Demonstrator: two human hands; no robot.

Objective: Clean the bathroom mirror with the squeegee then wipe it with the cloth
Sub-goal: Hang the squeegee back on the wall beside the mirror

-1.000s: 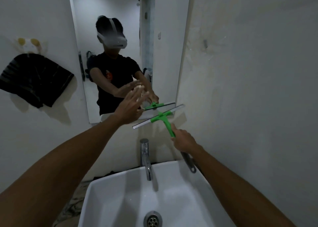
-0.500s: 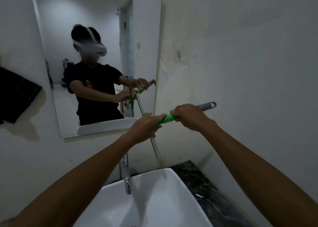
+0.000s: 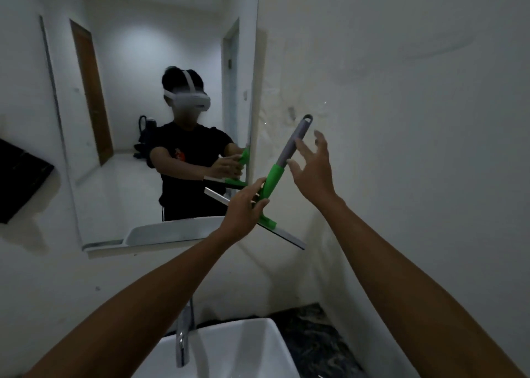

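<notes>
Regripping the squeegee is judged to be the step in hand: the tool is held off the glass and is being passed between hands.

Left to right:

1. Cloth: a dark cloth hangs on the wall at 9 o'clock from the mirror, well apart from both hands. It is judged to be the one reserved for the wiping step.

2. Mirror: mounted above the sink. The blade does not touch it.

3. Left hand: the fingers are closed on the green neck of the squeegee, just above the blade bar. This hand alone carries the tool.

4. Squeegee: the blade bar runs from 10 o'clock down to 4 o'clock across the left hand. The handle rises toward 1 o'clock, green at its base and grey at its looped end. The whole tool lies just beyond the mirror's right edge, in front of the bare wall.

5. Right hand: open, fingers spread, at 3 o'clock from the grey handle and just beside it. Whether a fingertip touches the handle cannot be told.

Procedure: close the right hand fully round the grey handle before the left hand lets go. Then turn the blade level and set its full edge flat on the glass near the top, so that each stroke clears an even band.
</notes>
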